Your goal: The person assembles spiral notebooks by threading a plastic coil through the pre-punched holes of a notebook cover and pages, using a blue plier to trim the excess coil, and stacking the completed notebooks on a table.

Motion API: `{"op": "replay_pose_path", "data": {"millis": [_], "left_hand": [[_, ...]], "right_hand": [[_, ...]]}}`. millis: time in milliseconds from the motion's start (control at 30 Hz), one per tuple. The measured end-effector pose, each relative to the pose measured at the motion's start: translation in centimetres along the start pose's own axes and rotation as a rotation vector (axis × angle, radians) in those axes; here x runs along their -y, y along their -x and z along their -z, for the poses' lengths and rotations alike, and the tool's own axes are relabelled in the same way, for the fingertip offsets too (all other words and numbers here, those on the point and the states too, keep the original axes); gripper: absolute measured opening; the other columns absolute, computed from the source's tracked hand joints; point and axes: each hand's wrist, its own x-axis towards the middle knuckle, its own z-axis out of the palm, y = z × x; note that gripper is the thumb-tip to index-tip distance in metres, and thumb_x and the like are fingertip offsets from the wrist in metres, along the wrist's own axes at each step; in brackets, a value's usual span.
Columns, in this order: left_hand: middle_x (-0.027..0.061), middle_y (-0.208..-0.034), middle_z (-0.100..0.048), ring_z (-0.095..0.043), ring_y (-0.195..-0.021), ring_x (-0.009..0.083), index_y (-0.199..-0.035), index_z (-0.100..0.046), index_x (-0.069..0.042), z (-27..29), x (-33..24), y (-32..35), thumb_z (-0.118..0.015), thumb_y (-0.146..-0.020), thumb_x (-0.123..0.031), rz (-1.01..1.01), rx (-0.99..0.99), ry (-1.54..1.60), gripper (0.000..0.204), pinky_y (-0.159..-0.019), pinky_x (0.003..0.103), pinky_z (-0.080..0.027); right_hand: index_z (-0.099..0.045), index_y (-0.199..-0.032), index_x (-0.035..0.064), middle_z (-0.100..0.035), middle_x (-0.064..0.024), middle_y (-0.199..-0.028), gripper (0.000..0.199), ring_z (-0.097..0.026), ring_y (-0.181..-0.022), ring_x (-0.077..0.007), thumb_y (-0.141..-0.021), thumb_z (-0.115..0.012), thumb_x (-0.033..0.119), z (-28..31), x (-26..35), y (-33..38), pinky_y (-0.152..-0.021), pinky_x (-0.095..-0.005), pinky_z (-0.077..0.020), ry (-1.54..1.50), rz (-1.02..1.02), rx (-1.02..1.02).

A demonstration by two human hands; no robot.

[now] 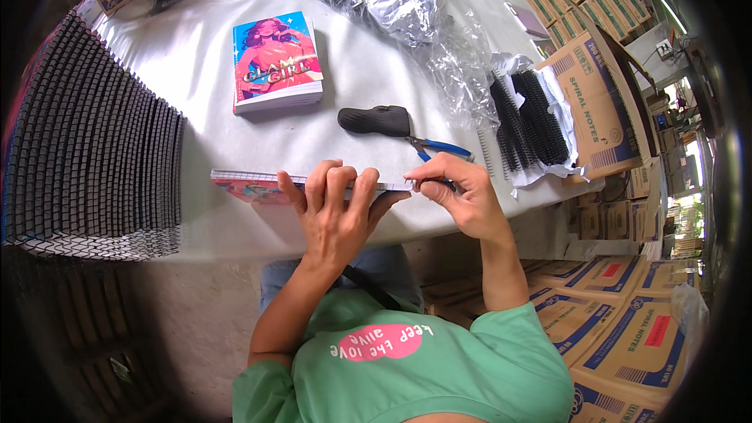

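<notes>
A notebook with a pink and blue cover (pixel 251 192) is held on edge at the table's near side, its page edges facing up. My left hand (pixel 335 207) grips it, fingers spread along the top edge and thumb toward the right end. My right hand (pixel 462 194) is closed in a pinch at the notebook's right corner, on what looks like the end of a thin spiral coil (pixel 411 184). The fingers partly hide this coil. Just beyond the hands lie blue-handled pliers (pixel 439 146) and a black padded object (pixel 374 120).
Farther back sits a stack of pink-covered notebooks (pixel 276 70). At left rises a tall pile of coil-bound notebooks (pixel 94 157). Black spiral coils (pixel 533 121) rest on paper beside an open carton (pixel 599 102). Clear plastic wrap (pixel 407 8) lies behind; cartons (pixel 619 329) stand at lower right.
</notes>
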Motion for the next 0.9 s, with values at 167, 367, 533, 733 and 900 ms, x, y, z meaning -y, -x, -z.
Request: {"op": "replay_pose_path", "data": {"millis": [167,367,533,733,900], "left_hand": [[-0.0006,-0.079,-0.048,-0.049,-0.095,0.0184,-0.085,-0.059,-0.018,0.2,-0.1,-0.1,-0.077,-0.061,-0.042,-0.006,-0.015,0.039,0.039,-0.109,0.054,0.001],[-0.0004,-0.078,-0.046,-0.049,-0.091,0.018,-0.079,-0.059,-0.017,0.5,-0.3,-0.2,-0.079,-0.058,-0.03,0.005,0.011,0.104,0.031,-0.109,0.052,-0.003],[-0.0001,-0.078,-0.045,-0.048,-0.09,0.0185,-0.077,-0.059,-0.017,0.9,-0.4,-0.9,-0.078,-0.058,-0.031,0.016,0.072,0.152,0.03,-0.11,0.05,-0.004],[0.0017,-0.087,-0.047,-0.048,-0.102,0.0212,-0.086,-0.06,-0.018,0.2,0.0,-0.1,-0.077,-0.061,-0.041,-0.026,0.03,0.036,0.038,-0.109,0.053,-0.004],[0.003,-0.091,-0.047,-0.047,-0.109,0.0248,-0.09,-0.059,-0.018,0.7,1.2,0.6,-0.077,-0.062,-0.042,0.005,-0.01,0.025,0.041,-0.107,0.056,-0.003]], "right_hand": [[-0.066,-0.097,0.0027,-0.061,-0.0075,-0.082,0.018,-0.057,-0.075,-0.011,-0.08,-0.061,-0.003,-0.6,-1.1,0.7,-0.063,-0.0233,-0.0448,-0.157,0.006,-0.058],[-0.064,-0.095,-0.0002,-0.057,-0.0079,-0.069,0.012,-0.055,-0.063,-0.0104,-0.084,-0.059,0.001,0.3,-0.4,-0.2,-0.056,-0.0243,-0.0431,0.088,0.274,0.046],[-0.063,-0.098,0.002,-0.056,-0.0069,-0.072,0.017,-0.052,-0.059,-0.0109,-0.082,-0.063,0.009,1.6,0.4,-0.1,-0.052,-0.0254,-0.0415,0.045,-0.134,0.241],[-0.062,-0.101,0.0045,-0.058,-0.0059,-0.081,0.026,-0.052,-0.057,-0.0117,-0.077,-0.069,0.012,0.2,1.6,0.2,-0.051,-0.025,-0.0411,0.26,-0.036,-0.017],[-0.063,-0.093,0.0029,-0.057,-0.007,-0.065,0.018,-0.054,-0.053,-0.0159,-0.083,-0.063,0.017,1.5,0.8,0.4,-0.051,-0.0292,-0.0424,0.29,-0.041,0.188]]}}
